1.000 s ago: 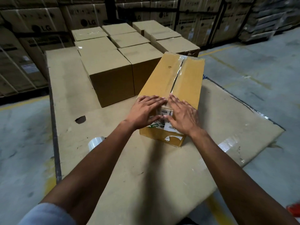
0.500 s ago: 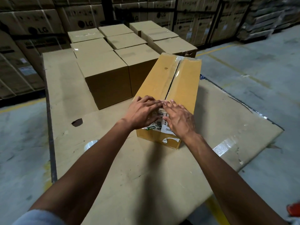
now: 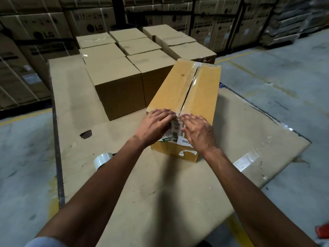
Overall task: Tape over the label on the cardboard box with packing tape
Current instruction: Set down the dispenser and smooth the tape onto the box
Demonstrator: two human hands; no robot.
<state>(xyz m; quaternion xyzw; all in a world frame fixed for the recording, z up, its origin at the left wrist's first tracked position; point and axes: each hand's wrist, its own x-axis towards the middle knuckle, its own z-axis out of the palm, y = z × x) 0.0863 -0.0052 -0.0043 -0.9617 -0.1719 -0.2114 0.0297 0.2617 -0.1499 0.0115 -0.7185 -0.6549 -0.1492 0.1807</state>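
Left hand [image 3: 154,126] and right hand [image 3: 198,133], fingers flat and extended, holding nothing, on the cardboard box's [image 3: 185,97] label [image 3: 174,133].

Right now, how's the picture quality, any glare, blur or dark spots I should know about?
Head view: wide-angle bending at the edges; the left hand and right hand are slightly motion-blurred on the label; glare streaks along the tape on the yellow box; the forearms cast a dark shadow on the cardboard sheet; the tape roll reads clearly; the background stacks are dim.
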